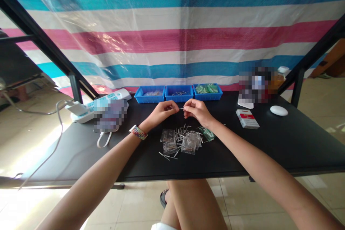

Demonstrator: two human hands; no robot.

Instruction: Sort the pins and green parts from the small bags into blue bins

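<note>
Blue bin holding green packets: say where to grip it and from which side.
The blue bin is probably best gripped by its right end, coming from the right with the right hand, fingers over the rim. That end stands free; the left sits close beside the middle bin. Keep it level: it is open-topped and holds green packets.

Left arm (104, 174): bare, extended forward, angled inward.
Right arm (258, 160): bare, extended forward, angled inward.
Left hand (165, 109): thumb and fingertips pinched.
Right hand (198, 110): thumb-and-finger pinch, facing the left.
</note>
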